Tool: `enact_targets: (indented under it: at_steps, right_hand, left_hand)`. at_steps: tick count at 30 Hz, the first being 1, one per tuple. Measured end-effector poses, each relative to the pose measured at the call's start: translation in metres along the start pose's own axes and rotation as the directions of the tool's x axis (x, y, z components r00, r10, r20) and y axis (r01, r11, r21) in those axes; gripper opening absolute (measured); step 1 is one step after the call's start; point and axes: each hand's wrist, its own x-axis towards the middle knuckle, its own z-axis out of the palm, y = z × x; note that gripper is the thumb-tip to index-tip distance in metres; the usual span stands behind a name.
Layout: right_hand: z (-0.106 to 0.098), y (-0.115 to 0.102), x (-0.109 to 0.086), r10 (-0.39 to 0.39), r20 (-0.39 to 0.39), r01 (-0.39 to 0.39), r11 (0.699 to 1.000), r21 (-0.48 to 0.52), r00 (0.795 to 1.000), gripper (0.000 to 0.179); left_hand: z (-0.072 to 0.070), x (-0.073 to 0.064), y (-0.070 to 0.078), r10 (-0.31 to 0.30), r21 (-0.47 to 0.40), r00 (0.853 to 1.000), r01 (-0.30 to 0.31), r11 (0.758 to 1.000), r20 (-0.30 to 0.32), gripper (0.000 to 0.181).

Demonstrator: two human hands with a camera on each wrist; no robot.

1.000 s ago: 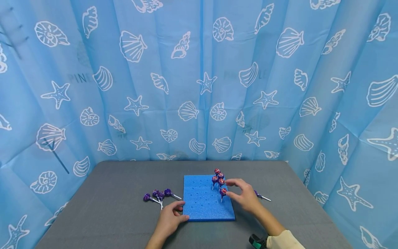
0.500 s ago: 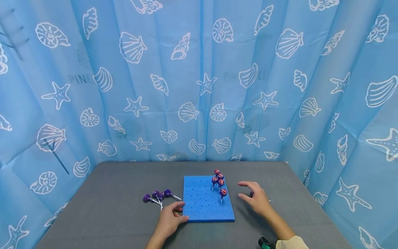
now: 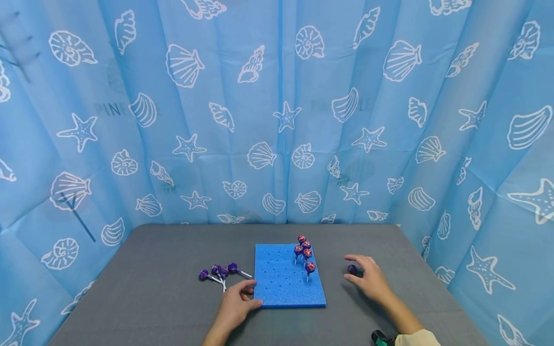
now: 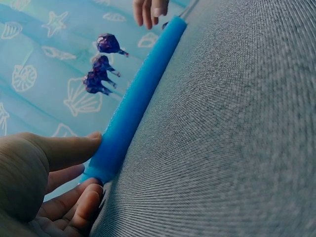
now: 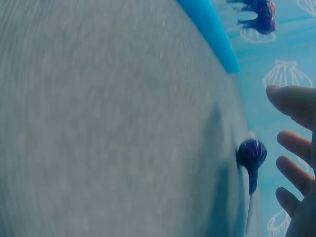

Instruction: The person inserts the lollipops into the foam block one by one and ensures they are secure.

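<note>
Loose lollipop (image 3: pixel 352 269), one: on the table (image 3: pixel 173 307), near the right hand (image 3: pixel 369 278), fingers apart.
Left hand (image 3: pixel 235 303) grips blue foam board (image 3: pixel 285 294) by its near-left corner; lollipop probably best pinched at its wrapped head (image 5: pixel 252 154).

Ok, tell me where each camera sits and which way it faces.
Head: worn on the head, facing forward and down over board, lollipops and curtain; left hand and right hand show.
Left wrist: on that wrist, looking along the board's edge; left hand large, right hand's fingers at top.
Right wrist: on that wrist, looking across the table towards a loose lollipop; right hand's fingers show.
Shared by head and right wrist: this lollipop.
</note>
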Motion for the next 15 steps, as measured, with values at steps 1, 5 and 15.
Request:
enact_targets:
  at_steps: [1, 5, 15]
  right_hand:
    - [-0.001, 0.002, 0.000, 0.012, 0.010, -0.012, 1.000, -0.005, 1.000, 0.047]
    - [-0.007, 0.009, -0.002, 0.066, 0.060, -0.065, 0.998, -0.019, 0.996, 0.050]
    - [-0.016, 0.015, -0.004, 0.179, 0.161, -0.171, 0.983, -0.062, 0.971, 0.056]
  left_hand:
    - [0.000, 0.000, 0.000, 0.001, -0.001, 1.000, -0.001, 1.000, 0.000, 0.050]
    - [0.000, 0.000, 0.000, -0.007, 0.001, 1.000, 0.007, 1.000, 0.006, 0.049]
    - [0.000, -0.001, 0.002, -0.018, 0.011, 1.000, 0.018, 1.000, 0.007, 0.049]
